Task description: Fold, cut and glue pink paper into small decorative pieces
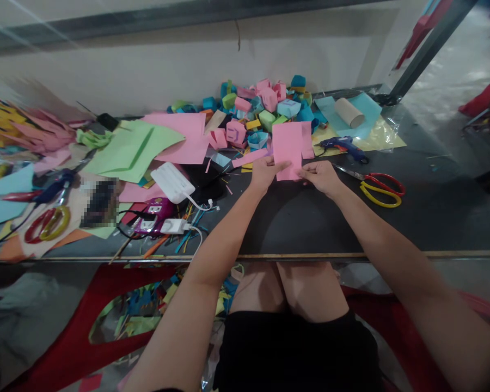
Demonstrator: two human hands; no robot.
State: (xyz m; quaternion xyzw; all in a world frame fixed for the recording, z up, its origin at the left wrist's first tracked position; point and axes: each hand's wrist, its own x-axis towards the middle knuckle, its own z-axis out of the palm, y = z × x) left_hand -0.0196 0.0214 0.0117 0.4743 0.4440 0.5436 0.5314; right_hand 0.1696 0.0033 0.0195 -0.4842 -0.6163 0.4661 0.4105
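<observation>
A pink paper sheet (288,146) lies on the dark table (310,218) straight ahead. My left hand (264,172) pinches its lower left edge, thumb on top of the paper. At the lower right corner my right hand (320,175) grips the same sheet with its fingers curled. Behind the sheet is a pile of small folded paper boxes (265,109) in pink, blue and green.
Red and yellow scissors (378,188) and a blue glue gun (345,146) lie right of my hands. A white power bank (172,182), cables, pink and green sheets (134,147) and a second pair of scissors (49,223) crowd the left. A cardboard roll (349,112) rests at the back right.
</observation>
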